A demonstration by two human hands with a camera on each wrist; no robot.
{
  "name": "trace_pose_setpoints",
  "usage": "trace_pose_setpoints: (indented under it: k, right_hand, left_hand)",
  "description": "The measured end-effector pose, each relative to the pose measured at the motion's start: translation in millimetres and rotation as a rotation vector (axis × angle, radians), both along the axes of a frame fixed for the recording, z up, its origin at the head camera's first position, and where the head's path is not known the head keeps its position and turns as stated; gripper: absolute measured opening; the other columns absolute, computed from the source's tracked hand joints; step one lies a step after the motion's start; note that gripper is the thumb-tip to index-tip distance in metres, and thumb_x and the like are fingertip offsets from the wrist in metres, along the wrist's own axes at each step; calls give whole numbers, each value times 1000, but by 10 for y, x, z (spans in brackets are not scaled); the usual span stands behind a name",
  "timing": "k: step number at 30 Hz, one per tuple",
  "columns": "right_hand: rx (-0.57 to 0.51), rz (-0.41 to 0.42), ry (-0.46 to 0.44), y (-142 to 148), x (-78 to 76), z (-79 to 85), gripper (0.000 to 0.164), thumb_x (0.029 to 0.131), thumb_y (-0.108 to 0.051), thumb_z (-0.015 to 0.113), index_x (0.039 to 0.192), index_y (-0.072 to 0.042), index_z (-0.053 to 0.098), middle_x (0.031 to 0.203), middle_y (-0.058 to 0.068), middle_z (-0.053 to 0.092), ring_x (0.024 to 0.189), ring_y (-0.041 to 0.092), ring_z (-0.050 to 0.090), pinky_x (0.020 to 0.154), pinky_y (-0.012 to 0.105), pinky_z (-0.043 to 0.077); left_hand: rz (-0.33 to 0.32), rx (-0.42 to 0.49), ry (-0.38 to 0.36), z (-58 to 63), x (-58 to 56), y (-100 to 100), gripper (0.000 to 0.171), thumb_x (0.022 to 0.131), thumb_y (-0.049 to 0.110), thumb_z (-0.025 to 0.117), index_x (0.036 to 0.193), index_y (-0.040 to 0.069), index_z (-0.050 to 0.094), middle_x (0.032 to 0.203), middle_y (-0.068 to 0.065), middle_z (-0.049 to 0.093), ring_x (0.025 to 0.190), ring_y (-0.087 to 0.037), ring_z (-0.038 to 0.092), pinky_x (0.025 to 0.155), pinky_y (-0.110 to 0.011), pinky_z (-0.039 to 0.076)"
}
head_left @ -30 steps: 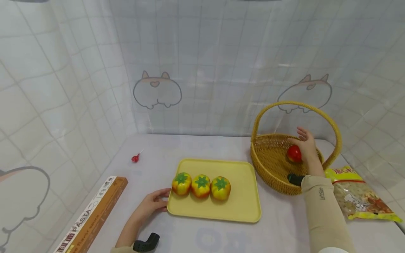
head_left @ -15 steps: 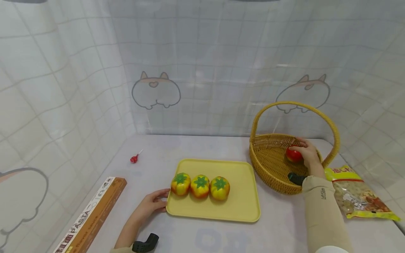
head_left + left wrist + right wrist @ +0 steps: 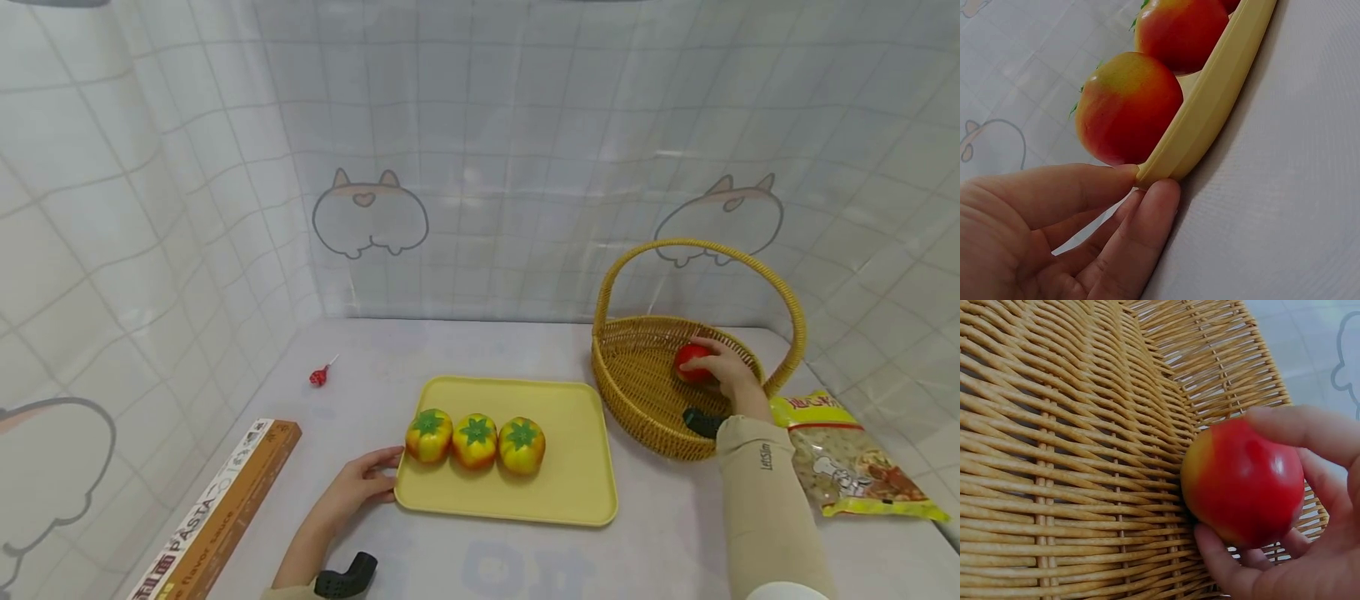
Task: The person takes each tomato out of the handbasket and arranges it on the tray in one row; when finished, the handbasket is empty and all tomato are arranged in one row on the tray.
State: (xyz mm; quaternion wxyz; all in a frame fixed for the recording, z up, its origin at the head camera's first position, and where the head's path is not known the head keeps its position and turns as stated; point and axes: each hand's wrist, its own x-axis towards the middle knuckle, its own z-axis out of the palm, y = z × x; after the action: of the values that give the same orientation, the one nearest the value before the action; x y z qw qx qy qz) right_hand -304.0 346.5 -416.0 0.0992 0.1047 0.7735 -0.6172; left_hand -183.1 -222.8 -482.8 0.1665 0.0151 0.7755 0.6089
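In the head view my left hand (image 3: 362, 482) is at the near left corner of a pale yellow tray (image 3: 573, 454). The left wrist view shows its thumb and fingers pinching the tray's rim (image 3: 1204, 115). Three yellow-red fruits (image 3: 475, 442) with green star-shaped leaf tops lie in a row on the tray. Inside a wicker basket (image 3: 637, 400) at the right, my right hand (image 3: 729, 369) grips a round, smooth red-and-yellow fruit (image 3: 1244, 484). Thumb and fingers curl round it from opposite sides, close against the woven basket wall.
The basket's tall arched handle (image 3: 697, 244) rises above the right hand. A yellow-edged plastic food bag (image 3: 855, 462) lies right of the basket. At the left are a long pasta box (image 3: 217, 512) and a red lollipop (image 3: 319, 377). Tiled-pattern sheeting (image 3: 480, 167) walls the table.
My right hand has come down from above the red-and-yellow fruit, and its spread fingers have closed round it. The left hand stays at the tray.
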Motion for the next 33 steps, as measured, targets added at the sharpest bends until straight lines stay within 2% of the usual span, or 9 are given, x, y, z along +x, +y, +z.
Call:
trace_pose_setpoints:
  k: [4,7,11,14,20,26,29,33]
  right_hand:
    - [-64,-32,22,-31,-1,32,77,85,-16,65,147,-17,19,152,20,-3,135,38,12,82,28,47]
    - [-153,-70,39,-88,-15,114,84,84,-17,67,146,-18,11,151,17,-10,137,37,6,72,21,49]
    - [-225,-108,35,-157,-35,226,97,84,-16,65,144,-16,-12,149,14,-20,138,37,-1,81,26,50]
    - [-262,-144,26,-209,-48,276,99,84,-12,64,141,-17,-17,148,11,-22,138,36,-2,92,32,47]
    - [-352,-173,28,-312,-65,382,97,83,-8,64,139,-23,-14,148,5,-20,138,31,1,89,29,48]
    - [-383,-134,129,-411,-39,522,98,83,-4,64,144,-24,-10,149,7,-12,135,28,9,82,24,51]
    - [-413,-93,160,-448,-13,591,97,83,-1,63,146,-24,-7,147,7,-5,128,23,21,85,24,50]
    - [-492,-63,192,-509,36,681,85,84,0,62,142,-29,7,133,-1,13,112,13,33,92,31,47]
  left_hand:
    - [-14,15,13,-1,4,-9,57,85,7,63,134,-10,38,122,-24,50,81,-16,58,71,-26,54]
    - [-25,29,29,2,6,-15,58,85,7,63,133,-11,38,121,-25,50,81,-15,59,71,-25,54]
    - [-18,27,30,5,14,-15,57,84,5,63,132,-12,39,120,-25,51,80,-15,58,71,-25,54]
    - [-3,18,15,1,15,-13,56,84,5,63,133,-10,40,121,-23,51,81,-15,58,71,-26,54]
    - [8,1,-1,13,2,-3,56,84,6,63,134,-8,40,122,-23,51,80,-16,58,72,-27,54]
    - [11,-6,0,15,-5,0,55,85,6,62,134,-7,40,121,-22,51,80,-16,58,71,-27,54]
    - [8,4,0,21,-1,-3,56,85,6,62,134,-8,40,122,-22,50,81,-16,58,72,-26,54]
    - [8,13,-2,27,2,-8,57,85,6,63,134,-8,40,123,-24,49,82,-16,58,72,-26,54]
